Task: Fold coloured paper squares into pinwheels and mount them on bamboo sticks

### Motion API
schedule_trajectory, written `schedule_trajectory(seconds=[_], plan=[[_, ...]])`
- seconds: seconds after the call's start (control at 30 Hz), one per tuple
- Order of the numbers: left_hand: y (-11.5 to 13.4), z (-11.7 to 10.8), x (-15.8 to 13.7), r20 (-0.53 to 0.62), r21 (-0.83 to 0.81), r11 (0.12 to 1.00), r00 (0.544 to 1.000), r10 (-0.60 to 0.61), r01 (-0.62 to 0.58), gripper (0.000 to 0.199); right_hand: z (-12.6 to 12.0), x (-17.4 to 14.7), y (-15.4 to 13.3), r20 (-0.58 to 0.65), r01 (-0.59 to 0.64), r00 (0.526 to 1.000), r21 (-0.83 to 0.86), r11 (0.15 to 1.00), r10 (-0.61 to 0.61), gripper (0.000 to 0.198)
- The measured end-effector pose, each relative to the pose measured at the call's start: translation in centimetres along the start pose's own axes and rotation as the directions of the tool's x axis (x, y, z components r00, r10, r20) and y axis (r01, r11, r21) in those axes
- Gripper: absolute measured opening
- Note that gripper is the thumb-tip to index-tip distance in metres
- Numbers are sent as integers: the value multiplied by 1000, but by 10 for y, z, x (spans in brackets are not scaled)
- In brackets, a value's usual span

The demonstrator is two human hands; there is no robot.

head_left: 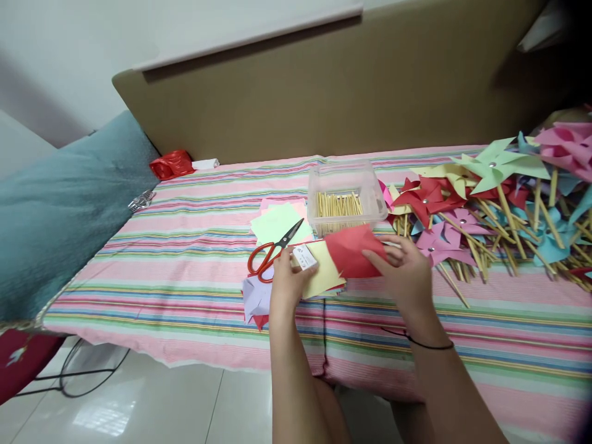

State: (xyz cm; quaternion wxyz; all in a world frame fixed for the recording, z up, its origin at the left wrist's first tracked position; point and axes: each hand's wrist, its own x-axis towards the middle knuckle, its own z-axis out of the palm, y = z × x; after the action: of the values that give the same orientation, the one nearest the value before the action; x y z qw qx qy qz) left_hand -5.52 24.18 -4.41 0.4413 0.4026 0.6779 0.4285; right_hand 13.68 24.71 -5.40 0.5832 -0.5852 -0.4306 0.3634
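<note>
My right hand pinches a square of red paper between thumb and fingers, with a bracelet round the wrist. Below the red square's left edge lies a stack of yellow paper, other colours showing at its rim. Against that stack my left hand has its fingers closed about a small white box with printing on it. Just left of this hand are open-bladed scissors with red handles, lying across pale green paper. Purple paper sits partly under the handles.
A clear plastic box of short wooden sticks stands behind my hands. Finished paper pinwheels on sticks are heaped at the right. At the far left are a red plastic bag and a blue-green cushion. Striped cloth covers the seat.
</note>
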Motion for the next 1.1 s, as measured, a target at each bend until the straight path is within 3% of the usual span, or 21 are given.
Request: schedule_trajectory(seconds=[0.07,0.17,0.3,0.4,0.57,0.87,1.1], plan=[[1,3,0,-18,223,975,1000,16,-12,52,-11,1,-5,-68,15,998,111,994,-8,41],[4,8,-1,-44,506,862,997,69,-37,54,-22,3,-8,-145,23,989,194,981,6,43],[4,6,-2,-67,647,761,989,131,-57,82,-26,5,-8,-176,11,984,226,974,30,43],[0,-2,1,-41,657,748,986,160,-94,95,-27,5,-10,-181,-16,981,264,964,66,44],[-11,-15,13,78,616,763,980,185,-193,76,-27,6,-11,-216,-10,974,263,965,69,43],[-23,-19,24,56,549,806,971,232,-224,64,-22,6,-12,-217,-45,970,277,960,108,45],[-16,-26,15,18,487,837,961,276,-249,83,-24,6,-9,-187,-36,978,273,961,90,44]])
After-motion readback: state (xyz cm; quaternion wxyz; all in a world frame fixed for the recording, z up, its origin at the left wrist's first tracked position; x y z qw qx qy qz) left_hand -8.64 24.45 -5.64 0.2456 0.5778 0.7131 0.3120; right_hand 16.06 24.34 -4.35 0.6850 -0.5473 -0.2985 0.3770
